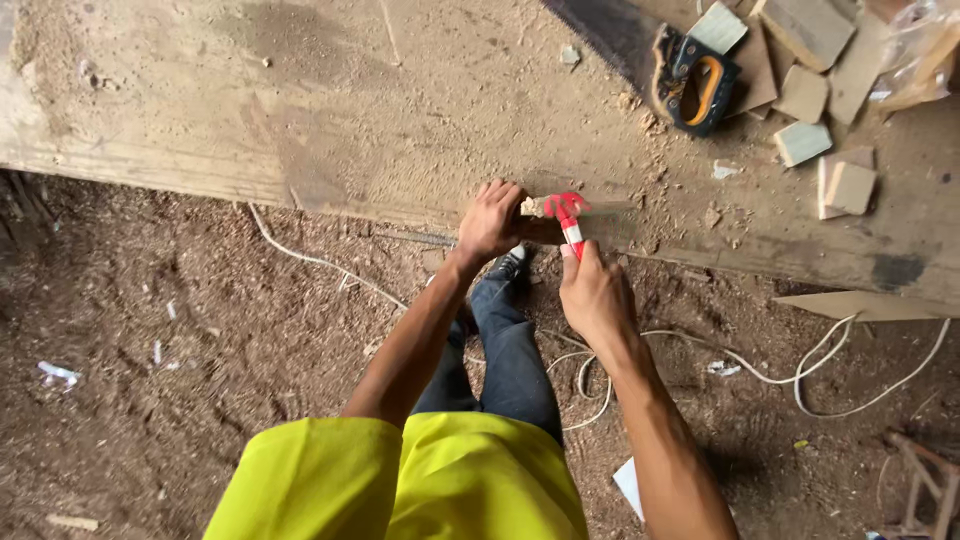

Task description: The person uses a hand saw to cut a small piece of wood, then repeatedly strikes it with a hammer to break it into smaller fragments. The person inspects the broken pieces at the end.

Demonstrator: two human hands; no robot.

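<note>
My right hand (594, 290) grips the handle of a red claw hammer (567, 213), whose head rests at the near edge of a dusty wooden workbench (350, 110). My left hand (490, 220) pinches a small pale wood piece (530, 206) against the bench edge, right beside the hammer head. Both hands almost touch across the hammer.
A handsaw with a black and orange handle (697, 85) lies at the bench's back right, among several small wood offcuts (802, 142). A white cable (780, 378) winds over the sawdust floor. My legs and a shoe (508, 265) stand below the bench edge.
</note>
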